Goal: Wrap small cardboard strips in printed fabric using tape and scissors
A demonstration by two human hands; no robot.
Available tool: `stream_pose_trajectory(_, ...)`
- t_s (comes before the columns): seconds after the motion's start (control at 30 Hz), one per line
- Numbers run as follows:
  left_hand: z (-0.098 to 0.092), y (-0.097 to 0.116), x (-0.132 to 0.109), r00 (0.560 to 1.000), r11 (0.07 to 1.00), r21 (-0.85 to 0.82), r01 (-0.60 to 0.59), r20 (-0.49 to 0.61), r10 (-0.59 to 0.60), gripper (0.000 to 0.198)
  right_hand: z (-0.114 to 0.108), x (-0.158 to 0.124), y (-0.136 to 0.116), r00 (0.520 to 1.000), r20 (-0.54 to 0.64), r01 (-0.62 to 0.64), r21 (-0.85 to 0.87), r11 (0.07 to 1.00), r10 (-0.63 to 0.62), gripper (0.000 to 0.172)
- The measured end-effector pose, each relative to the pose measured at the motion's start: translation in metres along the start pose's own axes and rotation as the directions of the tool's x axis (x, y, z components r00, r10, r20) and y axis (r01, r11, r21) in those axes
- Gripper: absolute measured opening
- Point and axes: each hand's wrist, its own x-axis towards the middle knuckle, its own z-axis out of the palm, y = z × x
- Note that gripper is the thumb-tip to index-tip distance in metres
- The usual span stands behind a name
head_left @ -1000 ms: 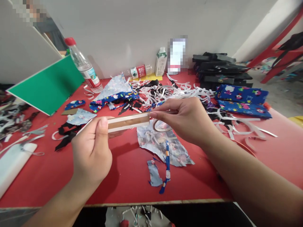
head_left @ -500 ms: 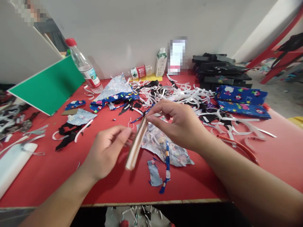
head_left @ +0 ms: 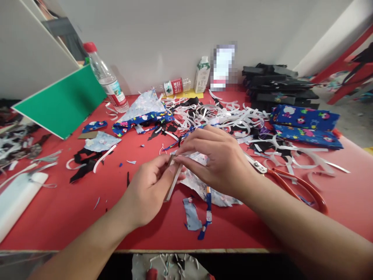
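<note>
A narrow, flat brown-and-white strip (head_left: 174, 186), perhaps folded card, is slanted between my hands over the table. My left hand (head_left: 148, 186) is closed round its middle, thumb on top. At its far end, my right hand (head_left: 217, 159) pinches with fingertips and thumb. Just beneath my right hand lies a pale patterned fabric piece (head_left: 224, 199), partly hidden by it. Nearer me are a small grey-blue scrap (head_left: 192, 216) and a dark blue printed strip (head_left: 209, 216). Scissors (head_left: 259, 166) with orange handles lie beyond my right forearm, which covers part of them.
Piled white and black offcuts (head_left: 224, 114) spread across the back of the red table (head_left: 140, 237). Bottles, including a red-capped one (head_left: 112, 91), a green board (head_left: 62, 103), stacked black pieces (head_left: 279, 87) and folded blue fabric (head_left: 305, 126) surround them. A white object (head_left: 21, 202) lies left.
My left hand has moved right and closed round the strip, where before its fingers were beside it. My right hand keeps its pinch at the far end. More of the scissors shows.
</note>
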Motion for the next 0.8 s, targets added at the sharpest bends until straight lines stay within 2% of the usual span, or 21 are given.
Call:
stream_pose_trajectory(0.1,0.000,0.003,-0.003,1.000,0.990,0.137,-0.019,0.001,0.019,0.033,-0.002,-0.001,0.001,0.996,-0.082,0.038,0.018,0.999,-0.036,0.011)
stream_pose_trajectory(0.2,0.001,0.009,-0.006,0.997,0.978,0.202,-0.058,-0.041,0.068,0.032,-0.001,-0.001,0.000,0.992,-0.119,0.056,0.052,0.997,-0.050,0.006)
stream_pose_trajectory(0.33,0.002,0.013,-0.008,0.989,0.973,0.209,-0.097,-0.087,0.118,0.038,0.001,-0.002,-0.003,0.992,-0.114,0.065,0.066,0.996,-0.057,0.009)
stream_pose_trajectory(0.47,0.001,0.010,-0.007,0.988,0.961,0.255,-0.104,-0.088,0.130,0.039,0.002,-0.002,-0.006,0.994,-0.108,0.022,0.018,1.000,-0.020,0.009)
stream_pose_trajectory(0.6,0.000,0.008,-0.007,0.986,0.954,0.279,-0.111,-0.087,0.140,0.040,0.003,-0.001,-0.005,0.995,-0.080,0.053,-0.046,0.998,-0.057,0.010)
stream_pose_trajectory(0.8,-0.001,0.010,-0.007,0.984,0.896,0.432,-0.103,-0.089,0.156,0.037,0.003,-0.001,-0.005,0.997,-0.037,0.067,-0.124,0.990,-0.072,0.012)
